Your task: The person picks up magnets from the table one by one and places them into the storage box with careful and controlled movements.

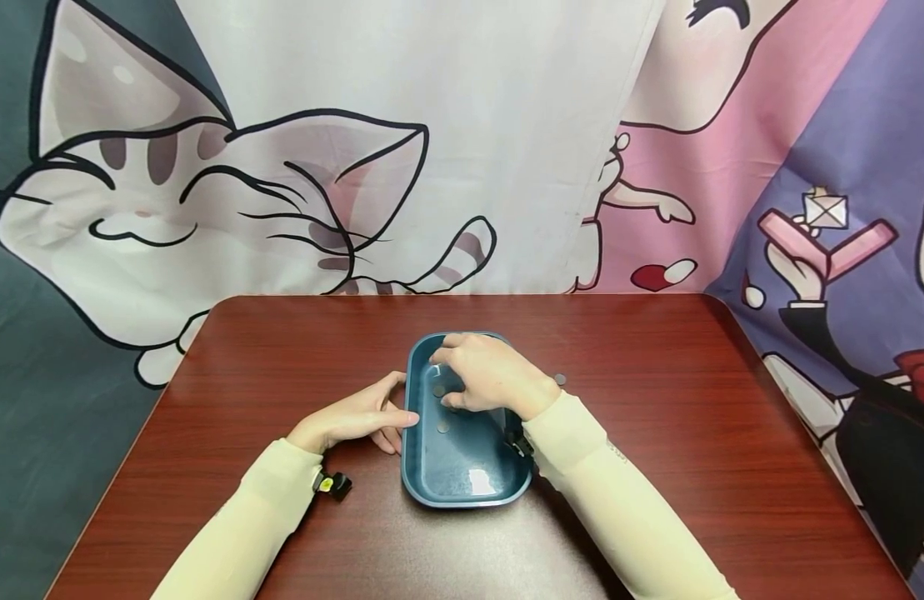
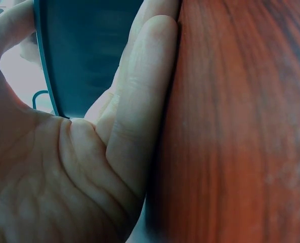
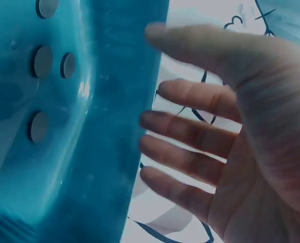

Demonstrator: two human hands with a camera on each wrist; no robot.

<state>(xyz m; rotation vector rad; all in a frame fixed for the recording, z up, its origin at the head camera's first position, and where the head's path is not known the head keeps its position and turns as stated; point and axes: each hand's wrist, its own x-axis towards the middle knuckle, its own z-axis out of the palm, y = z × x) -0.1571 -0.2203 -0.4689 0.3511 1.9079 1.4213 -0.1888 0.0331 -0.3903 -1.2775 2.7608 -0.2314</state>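
A blue rectangular tray [image 1: 469, 479] lies on the table, its long side running away from me. My left hand [image 1: 357, 417] grips its left side, thumb over the rim and the other fingers against the outer wall. In the left wrist view, those fingers lie low along the tray's dark wall [image 2: 84, 55]. Over the far part of the tray is my right hand [image 1: 495, 371], fingers apart and loosely bent with nothing between them. Several grey coins [image 3: 42, 62] lie on the tray's floor; one coin [image 1: 442, 427] shows near its middle in the head view.
Another coin [image 1: 561, 379] lies on the brown wooden table [image 1: 656, 433], to the right of the tray beside my right wrist. Behind the table hangs a cloth [image 1: 506, 150] with cartoon drawings. A small black camera [image 1: 334, 484] is strapped at my left wrist.
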